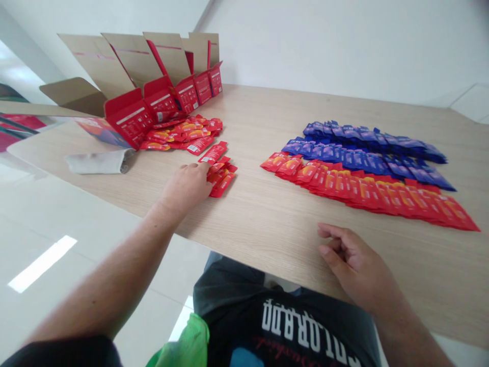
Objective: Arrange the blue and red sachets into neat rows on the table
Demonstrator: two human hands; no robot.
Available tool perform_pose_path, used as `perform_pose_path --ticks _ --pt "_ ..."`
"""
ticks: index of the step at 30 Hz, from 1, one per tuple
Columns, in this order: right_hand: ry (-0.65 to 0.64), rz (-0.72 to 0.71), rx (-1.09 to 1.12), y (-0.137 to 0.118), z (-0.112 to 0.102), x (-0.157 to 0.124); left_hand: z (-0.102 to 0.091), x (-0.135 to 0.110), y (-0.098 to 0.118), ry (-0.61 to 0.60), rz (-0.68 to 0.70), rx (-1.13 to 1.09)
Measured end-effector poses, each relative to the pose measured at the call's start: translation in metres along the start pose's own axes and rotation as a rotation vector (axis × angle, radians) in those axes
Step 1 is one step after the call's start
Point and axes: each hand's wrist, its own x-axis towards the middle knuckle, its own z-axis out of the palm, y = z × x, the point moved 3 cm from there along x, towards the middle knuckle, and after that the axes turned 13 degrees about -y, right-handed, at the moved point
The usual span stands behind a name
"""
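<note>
The left hand (190,184) touched flat, glossy red sachets (222,184) stacked just to its right, whether gripping I could not tell, while the loosely unclenched right hand (355,265) was nearer, well right of them.

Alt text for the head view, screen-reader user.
Left hand touches a small pile of red sachets on a wood-grain table; right hand, half-curled, looks empty. At right lie two rows of blue sachets and one red row; open red cartons stand far left.
</note>
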Motion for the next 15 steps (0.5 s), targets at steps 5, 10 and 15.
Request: perform_pose_path --ticks 5,10,15 --pt "-0.07 0.021 0.065 -0.009 0.003 0.01 0.003 0.003 -0.002 -0.007 0.031 0.01" --pt "-0.408 0.054 0.445 -0.065 0.036 0.077 0.013 0.004 -0.005 -0.012 -0.071 -0.136" --pt "-0.531 0.163 0.816 -0.136 0.081 0.161 0.025 0.006 -0.006 0.039 -0.096 -0.225"
